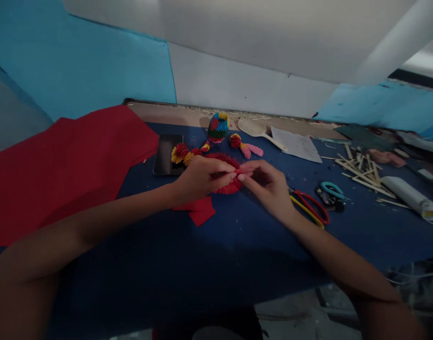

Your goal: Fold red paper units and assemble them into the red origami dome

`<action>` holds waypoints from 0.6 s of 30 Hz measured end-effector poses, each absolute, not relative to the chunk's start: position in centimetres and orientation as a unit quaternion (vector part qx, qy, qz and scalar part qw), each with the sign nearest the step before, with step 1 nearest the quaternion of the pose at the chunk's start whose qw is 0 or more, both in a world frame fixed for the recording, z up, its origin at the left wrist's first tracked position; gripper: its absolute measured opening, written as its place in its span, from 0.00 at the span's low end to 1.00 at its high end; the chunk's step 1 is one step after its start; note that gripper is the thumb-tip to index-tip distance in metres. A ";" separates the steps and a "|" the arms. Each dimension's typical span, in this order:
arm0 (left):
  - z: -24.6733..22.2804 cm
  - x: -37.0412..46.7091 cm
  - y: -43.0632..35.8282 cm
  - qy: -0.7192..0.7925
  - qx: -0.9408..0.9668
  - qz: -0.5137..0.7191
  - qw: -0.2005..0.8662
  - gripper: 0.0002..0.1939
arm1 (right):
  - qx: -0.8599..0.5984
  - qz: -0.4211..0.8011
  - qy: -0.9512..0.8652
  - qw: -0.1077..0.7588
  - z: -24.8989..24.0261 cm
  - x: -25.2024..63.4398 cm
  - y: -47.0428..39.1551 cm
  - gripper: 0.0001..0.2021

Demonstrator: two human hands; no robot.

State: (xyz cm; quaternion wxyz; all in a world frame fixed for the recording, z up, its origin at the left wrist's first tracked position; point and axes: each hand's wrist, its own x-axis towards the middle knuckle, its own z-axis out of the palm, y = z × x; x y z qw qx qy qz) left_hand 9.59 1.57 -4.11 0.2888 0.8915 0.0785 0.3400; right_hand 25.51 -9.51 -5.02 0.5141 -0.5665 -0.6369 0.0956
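Between the fingertips of my left hand (205, 175) and my right hand (266, 184), a small piece of red paper (238, 173) is pinched. Both hands are closed on it. Just behind and below them lies a round, spiky red folded-paper piece (227, 188), partly hidden by my fingers. Small red paper pieces (202, 212) lie on the table close to my left wrist. Beyond my left hand are red and yellow folded-paper parts (182, 154), beside a dark phone-like slab (164, 153).
Large red paper sheets (71, 160) cover the left. Behind stand a multicoloured folded-paper piece (218, 126), a pink and red one (248, 148) and a pale hairbrush (253, 127). Right are red-and-yellow-handled pliers (311, 208), a teal-handled tool (331, 190), wooden sticks (365, 170) and a white roll (411, 194).
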 end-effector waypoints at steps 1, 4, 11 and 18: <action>-4.2 9.6 1.6 0.068 0.876 0.357 0.316 0.08 | -0.561 0.106 -0.628 0.529 -5.1 25.5 -9.5 0.04; -4.1 9.6 1.4 0.064 0.853 0.376 0.356 0.08 | -0.564 0.072 -0.622 0.538 -4.9 25.4 -9.7 0.03; -3.9 9.4 1.6 0.044 0.876 0.290 0.382 0.08 | -0.546 -0.041 -0.755 0.361 -3.7 25.8 -10.7 0.05; -4.5 9.5 1.4 0.095 0.873 0.379 0.292 0.07 | -0.560 0.176 -0.645 0.489 -5.1 26.1 -9.6 0.05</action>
